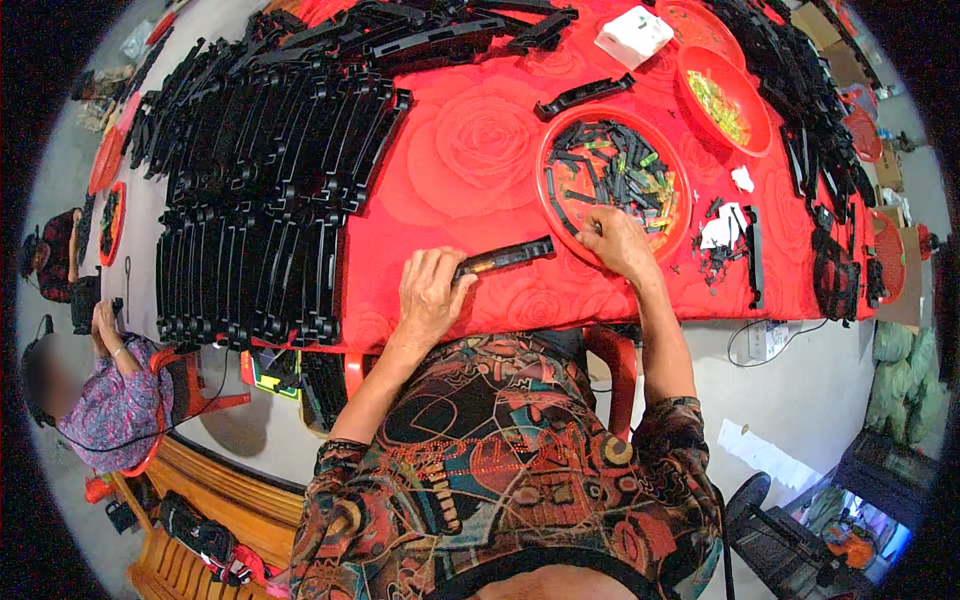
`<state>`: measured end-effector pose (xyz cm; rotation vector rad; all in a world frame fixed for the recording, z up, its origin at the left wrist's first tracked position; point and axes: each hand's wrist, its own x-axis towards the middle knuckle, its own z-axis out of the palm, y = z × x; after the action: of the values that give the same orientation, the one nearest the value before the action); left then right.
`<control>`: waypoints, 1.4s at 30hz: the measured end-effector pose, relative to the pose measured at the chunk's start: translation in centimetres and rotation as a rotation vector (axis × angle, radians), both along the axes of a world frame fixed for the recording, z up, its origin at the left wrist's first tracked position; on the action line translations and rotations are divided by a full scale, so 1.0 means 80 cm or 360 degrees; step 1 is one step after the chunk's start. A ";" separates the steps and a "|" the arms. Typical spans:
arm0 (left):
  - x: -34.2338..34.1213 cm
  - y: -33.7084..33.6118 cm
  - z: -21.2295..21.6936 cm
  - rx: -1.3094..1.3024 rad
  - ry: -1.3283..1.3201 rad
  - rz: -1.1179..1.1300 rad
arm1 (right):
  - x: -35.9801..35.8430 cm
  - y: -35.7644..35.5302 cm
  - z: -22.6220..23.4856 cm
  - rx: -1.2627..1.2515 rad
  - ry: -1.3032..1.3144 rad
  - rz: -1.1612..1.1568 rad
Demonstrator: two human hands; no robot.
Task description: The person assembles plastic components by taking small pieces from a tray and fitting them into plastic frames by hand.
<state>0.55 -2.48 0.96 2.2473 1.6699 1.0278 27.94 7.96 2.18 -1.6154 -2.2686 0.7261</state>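
Looking down from the head camera, I see my left hand (pixel 432 290) resting on a red rose-patterned tablecloth (pixel 470 150), fingers curled around the near end of a long black plastic strip (pixel 505 257); the grip is closed on it, and the strip runs away to the right, lying low over the cloth. My right hand (pixel 615 240) sits just beyond the strip's far end, at the near rim of a round red tray (pixel 553 160). Its fingers are bent and bunched together at the tray's edge, but I cannot tell whether they pinch one of the small parts there or only touch them. The tray holds a heap of small black clips (pixel 610 170) mixed with a few green and yellow pieces. To my left, covering much of the table, lie several neat rows of stacked black strips (pixel 270 190), the same kind as the one I hold. A single loose black strip (pixel 585 95) lies above the tray. Further right is a second red tray (pixel 735 75) with yellow-green bits, and beside it a white box (pixel 633 35). Small white scraps (pixel 720 230) lie to the right of my tray. At the far left, another person in a floral top (pixel 120 400) sits on a red chair, well apart from me.
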 end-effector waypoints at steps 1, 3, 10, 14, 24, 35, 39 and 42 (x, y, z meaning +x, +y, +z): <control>0.000 -0.001 0.000 -0.0001 0.0021 0.0015 | -0.001 0.003 -0.003 -0.0003 -0.0011 0.0002; -0.002 -0.002 -0.001 -0.0013 0.0029 0.0016 | -0.001 0.006 -0.006 -0.0006 -0.0036 0.0005; -0.001 -0.001 0.003 -0.0027 0.0049 -0.0016 | 0.018 0.004 0.028 0.0033 0.0414 -0.0206; 0.005 0.004 0.028 0.0104 0.0046 0.0008 | 0.029 0.008 0.029 -0.0007 0.0517 -0.0185; 0.078 0.062 0.041 -0.0928 -0.1509 -0.0349 | -0.007 -0.028 0.056 -0.0262 0.0934 -0.0063; 0.067 0.059 0.035 -0.1315 -0.2027 -0.0335 | -0.038 -0.052 0.065 -0.0518 0.1382 -0.0504; 0.064 0.053 0.036 -0.1266 -0.2086 -0.0223 | -0.051 -0.065 0.062 -0.0624 0.1487 -0.0550; 0.066 0.049 0.032 -0.1187 -0.2080 -0.0186 | -0.057 -0.068 0.054 -0.0462 0.1344 -0.0422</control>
<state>5.81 1.41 3.50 0.7825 0.9859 1.1370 23.36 2.54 6.47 -1.3057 -1.3692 1.3794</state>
